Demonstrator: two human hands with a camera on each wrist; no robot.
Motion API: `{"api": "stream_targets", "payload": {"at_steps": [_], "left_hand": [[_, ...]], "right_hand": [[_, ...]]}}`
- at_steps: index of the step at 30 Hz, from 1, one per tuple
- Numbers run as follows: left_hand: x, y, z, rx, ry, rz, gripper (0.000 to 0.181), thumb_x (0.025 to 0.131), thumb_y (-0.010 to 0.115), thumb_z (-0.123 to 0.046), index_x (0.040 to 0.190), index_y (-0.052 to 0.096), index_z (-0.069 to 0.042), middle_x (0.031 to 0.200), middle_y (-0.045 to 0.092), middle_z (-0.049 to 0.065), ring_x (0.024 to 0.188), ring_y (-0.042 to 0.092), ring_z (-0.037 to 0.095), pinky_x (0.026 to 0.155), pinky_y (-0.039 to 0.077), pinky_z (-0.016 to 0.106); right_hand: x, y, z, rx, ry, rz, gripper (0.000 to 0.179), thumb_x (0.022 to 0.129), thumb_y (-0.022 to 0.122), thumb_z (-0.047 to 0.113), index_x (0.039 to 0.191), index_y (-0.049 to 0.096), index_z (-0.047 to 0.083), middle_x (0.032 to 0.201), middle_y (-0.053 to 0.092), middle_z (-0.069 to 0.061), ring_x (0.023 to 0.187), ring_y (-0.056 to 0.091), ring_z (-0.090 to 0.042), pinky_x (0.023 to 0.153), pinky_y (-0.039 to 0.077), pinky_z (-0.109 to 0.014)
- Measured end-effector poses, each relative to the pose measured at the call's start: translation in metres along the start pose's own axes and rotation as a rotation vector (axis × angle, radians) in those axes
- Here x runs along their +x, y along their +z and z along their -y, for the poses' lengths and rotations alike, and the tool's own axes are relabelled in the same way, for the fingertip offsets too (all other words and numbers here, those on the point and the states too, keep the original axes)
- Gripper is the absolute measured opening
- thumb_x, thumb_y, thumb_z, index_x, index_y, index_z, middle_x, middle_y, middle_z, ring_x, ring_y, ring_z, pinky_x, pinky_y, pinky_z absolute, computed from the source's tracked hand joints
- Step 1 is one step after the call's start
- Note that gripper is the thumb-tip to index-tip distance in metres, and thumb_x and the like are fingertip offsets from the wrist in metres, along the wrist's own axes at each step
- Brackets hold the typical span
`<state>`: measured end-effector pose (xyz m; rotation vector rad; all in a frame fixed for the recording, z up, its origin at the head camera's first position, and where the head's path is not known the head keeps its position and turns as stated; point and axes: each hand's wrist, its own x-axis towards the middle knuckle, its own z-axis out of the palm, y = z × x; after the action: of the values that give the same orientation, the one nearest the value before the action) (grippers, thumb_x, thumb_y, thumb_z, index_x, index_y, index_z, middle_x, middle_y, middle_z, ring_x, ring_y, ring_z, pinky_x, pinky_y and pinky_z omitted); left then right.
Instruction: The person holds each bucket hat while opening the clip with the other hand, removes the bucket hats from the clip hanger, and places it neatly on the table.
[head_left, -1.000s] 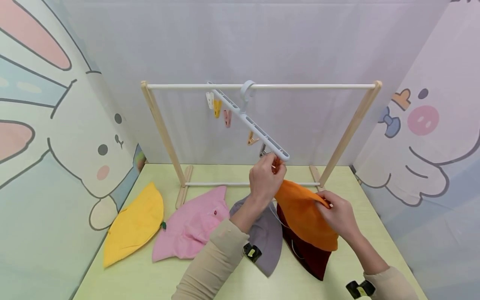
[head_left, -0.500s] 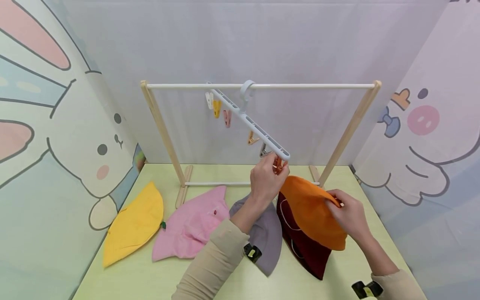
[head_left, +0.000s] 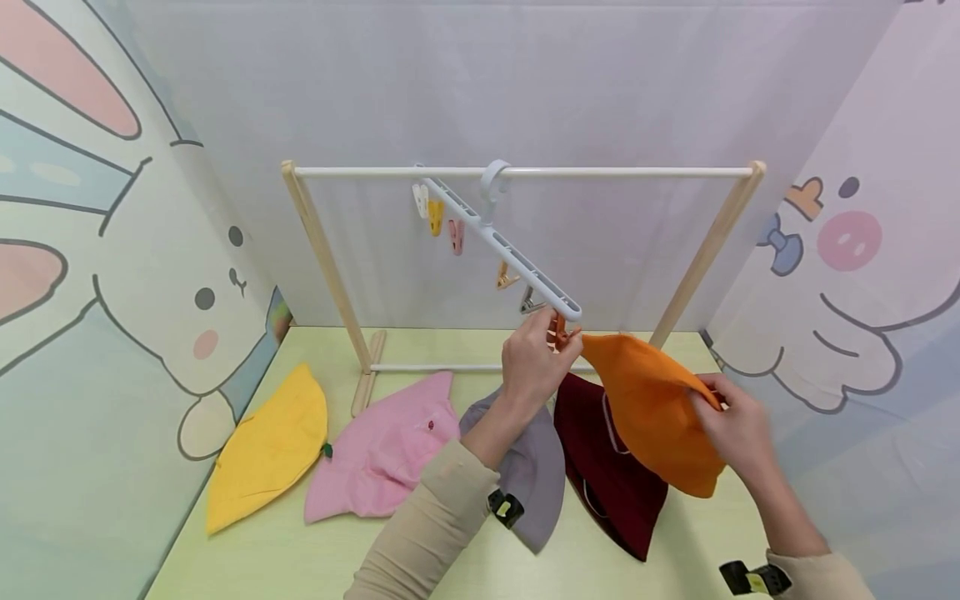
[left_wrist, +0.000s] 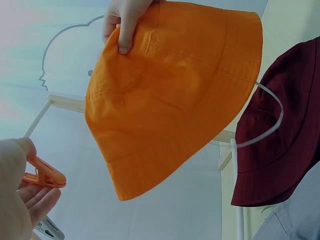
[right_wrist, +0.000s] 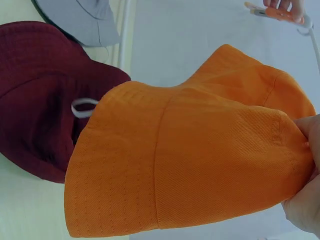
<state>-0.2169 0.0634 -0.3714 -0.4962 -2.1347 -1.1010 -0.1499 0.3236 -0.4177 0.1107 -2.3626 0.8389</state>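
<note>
My left hand (head_left: 534, 358) pinches an orange clothespin (left_wrist: 47, 176) under the near end of the pale blue hanger (head_left: 517, 257). My right hand (head_left: 738, 425) grips the crown of an orange bucket hat (head_left: 656, 417) between thumb and fingers, above the table. The hat's near-left brim lies close to the clothespin in the head view, but the right wrist view shows a gap between them. A white cord loop (left_wrist: 272, 125) hangs by the hat's brim. Beneath it lies a dark red bucket hat (head_left: 611, 467), partly covered in the head view.
Yellow (head_left: 273, 450), pink (head_left: 390, 454) and grey (head_left: 528, 483) hats lie in a row on the pale green table (head_left: 247, 567). The hanger hooks over a wood-and-white rack's top bar (head_left: 637, 173). Several other clothespins, such as a yellow one (head_left: 435, 217), dangle from it.
My right hand has carried the orange hat to the right, uncovering more of the dark red hat. My left hand stays on the clothespin, shifting very slightly right.
</note>
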Motion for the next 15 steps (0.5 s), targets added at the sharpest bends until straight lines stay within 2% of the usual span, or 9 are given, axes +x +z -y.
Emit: {"api": "stream_targets", "payload": {"at_steps": [4,8,15], "left_hand": [[0.000,-0.001,0.000,-0.003,-0.002,0.008,0.014,0.080,0.065,-0.023,0.083,0.057,-0.012,0.076,0.061,-0.002,0.067,0.062,0.006,0.058,0.046,0.011],[0.001,-0.001,0.001,-0.003,0.010,0.003,0.015,0.079,0.066,-0.023,0.083,0.058,-0.012,0.076,0.061,-0.002,0.067,0.062,0.006,0.057,0.046,0.011],[0.001,-0.001,0.001,0.002,0.029,-0.009,0.013,0.079,0.065,-0.022,0.083,0.058,-0.012,0.075,0.062,-0.003,0.067,0.062,0.006,0.057,0.045,0.011]], "right_hand": [[0.001,-0.006,-0.007,-0.006,0.018,-0.043,0.011,0.077,0.068,0.000,0.087,0.067,0.003,0.075,0.051,0.021,0.062,0.042,0.009,0.052,0.037,-0.006],[0.003,-0.014,-0.009,-0.030,0.044,-0.057,0.011,0.078,0.068,0.002,0.089,0.067,0.002,0.076,0.046,0.030,0.061,0.041,0.010,0.053,0.036,-0.005],[0.007,-0.032,-0.011,-0.063,0.093,-0.091,0.009,0.079,0.067,0.005,0.088,0.068,0.001,0.073,0.043,0.033,0.059,0.040,0.013,0.052,0.036,-0.003]]}}
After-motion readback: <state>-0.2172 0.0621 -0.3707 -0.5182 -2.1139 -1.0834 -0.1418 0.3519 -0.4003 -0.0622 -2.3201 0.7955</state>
